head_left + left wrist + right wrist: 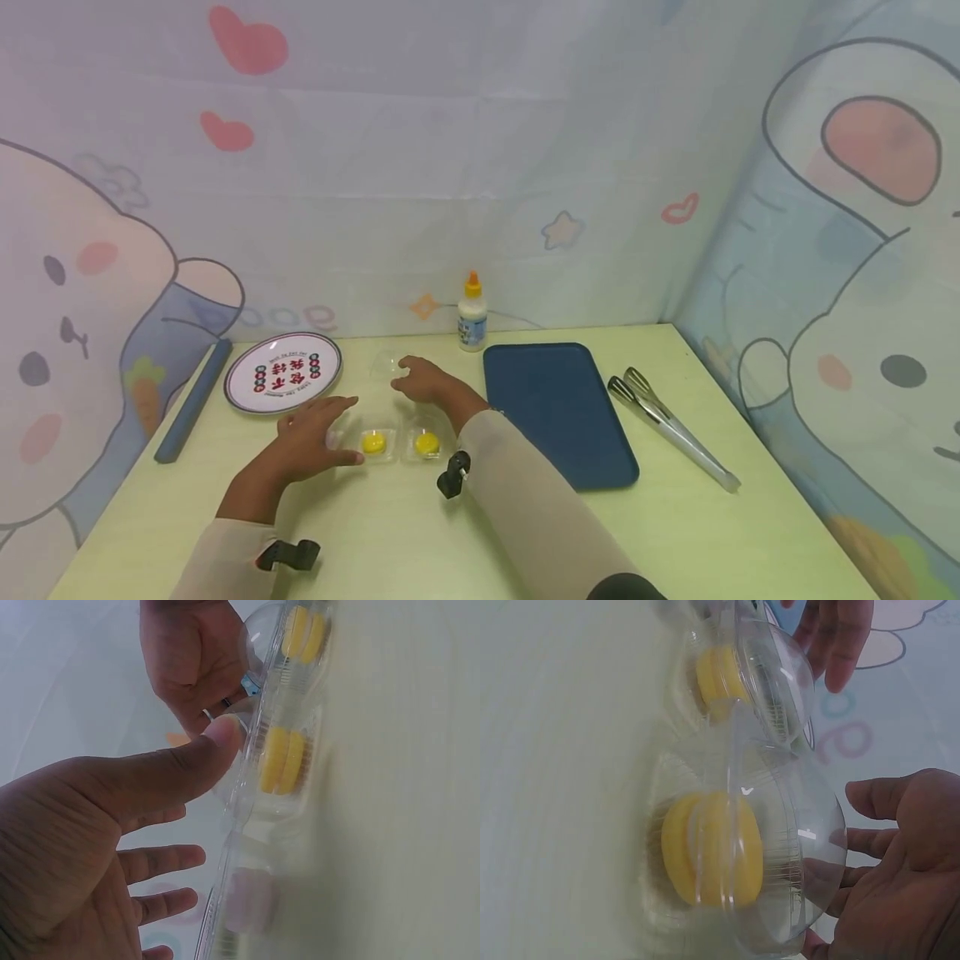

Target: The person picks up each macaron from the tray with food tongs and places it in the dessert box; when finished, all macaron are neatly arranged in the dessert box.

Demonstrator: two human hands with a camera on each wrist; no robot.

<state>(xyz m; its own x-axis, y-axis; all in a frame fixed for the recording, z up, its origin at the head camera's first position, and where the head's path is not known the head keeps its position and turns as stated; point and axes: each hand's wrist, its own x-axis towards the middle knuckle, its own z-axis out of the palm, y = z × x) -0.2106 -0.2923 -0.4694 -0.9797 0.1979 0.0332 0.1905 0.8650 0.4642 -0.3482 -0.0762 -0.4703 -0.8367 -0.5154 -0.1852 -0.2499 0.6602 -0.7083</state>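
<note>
Two clear plastic boxes, each with a yellow macaron point(373, 442) point(427, 444) inside, stand side by side at the middle of the table. In the left wrist view, a pale pink macaron point(250, 900) sits in clear plastic beside them; the left hand hides it in the head view. My left hand point(315, 442) is spread at the boxes' left side, thumb apart from the fingers and overlapping the plastic edge. Beyond the boxes, my right hand point(423, 383) reaches with bent fingers beside another clear plastic piece point(385, 364). Its thumb and fingers stand apart behind a clear dome point(825, 840).
A printed plate point(283, 372) and a grey-blue bar point(193, 402) lie at the left. Behind stands a white bottle with a yellow-orange cap point(472, 321). A dark blue tray point(558, 412) and metal tongs point(675, 429) lie to the right. Printed cloth walls border the table.
</note>
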